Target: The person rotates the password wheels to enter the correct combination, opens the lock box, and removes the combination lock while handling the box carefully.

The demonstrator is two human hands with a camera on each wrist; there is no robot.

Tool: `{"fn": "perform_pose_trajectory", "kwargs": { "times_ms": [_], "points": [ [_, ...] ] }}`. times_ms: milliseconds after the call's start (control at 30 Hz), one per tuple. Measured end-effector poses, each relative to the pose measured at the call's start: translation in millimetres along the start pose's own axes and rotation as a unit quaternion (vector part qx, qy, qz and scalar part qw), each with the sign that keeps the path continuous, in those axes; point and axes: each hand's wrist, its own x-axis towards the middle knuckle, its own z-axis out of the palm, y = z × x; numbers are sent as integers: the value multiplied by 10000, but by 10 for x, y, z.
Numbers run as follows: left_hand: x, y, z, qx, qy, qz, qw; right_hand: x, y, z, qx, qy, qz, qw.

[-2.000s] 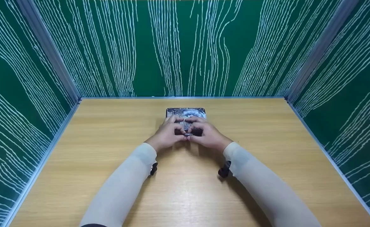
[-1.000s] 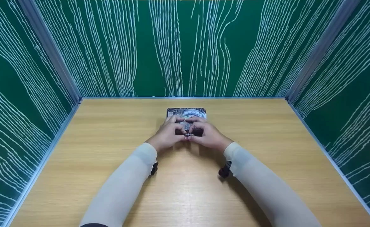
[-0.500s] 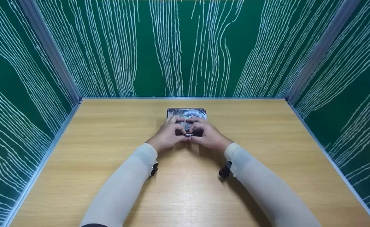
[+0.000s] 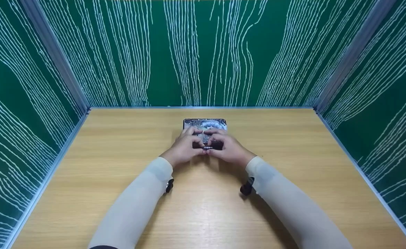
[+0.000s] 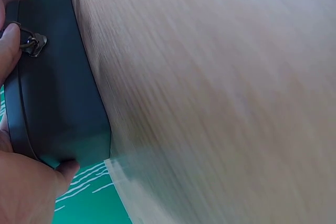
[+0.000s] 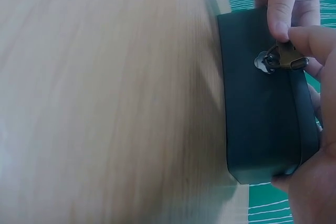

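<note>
- Head view: a dark box (image 4: 205,126) with a patterned top is seen on the wooden table (image 4: 203,211), toward its far edge and near the middle. It is flanked by the left hand (image 4: 185,146) and the right hand (image 4: 228,147).
- Head view: fingers of both hands are bent over the top, while the thumbs are brought in at the near side, where a small metal clasp (image 4: 207,147) is met.
- Left wrist view: the plain front face of the box is shown, with the clasp near its upper edge. The clasp is touched by the left thumb, and the end of the box is braced by another finger of that hand. Whether the left forefinger is closed against the thumb cannot be told.
- Right wrist view: the clasp is held between the two hands, its loop lying at a metal plate (image 6: 261,63) on the front. It appears to be pinched by the right hand's digits, with the left thumb pressed close beside them. The lid (image 6: 306,135) appears to be down.
- Judged from this, the clasp is being worked; whether it is being fastened or released cannot be told.
- For the next move, the box should probably be kept braced at both ends while the loop is guided at the plate by small thumb movements, without being forced.
</note>
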Motion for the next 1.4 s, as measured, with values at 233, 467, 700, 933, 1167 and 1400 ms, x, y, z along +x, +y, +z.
{"fn": "perform_pose_trajectory", "kwargs": {
  "times_ms": [233, 467, 700, 933, 1167, 1400],
  "points": [
    [7, -3, 11, 10, 44, -6, 10000, -7, -16, -12, -4, -40, 56, 10000],
    [16, -18, 20, 20, 32, -32, 10000, -6, -15, -8, 53, -42, 148, 9999],
    [69, -133, 62, -99, 77, 140, 9998, -3, -14, -6, 44, -15, 86, 10000],
    [15, -9, 12, -59, 44, 40, 10000, 8, 7, 4, -68, 34, 55, 10000],
    [2, 8, 6, 29, 72, 35, 10000, 6, -3, 5, 0, 79, 101, 9999],
    [-7, 18, -1, 31, 69, 34, 10000, -3, -10, 4, 52, 63, 181, 9998]
  ]
}}
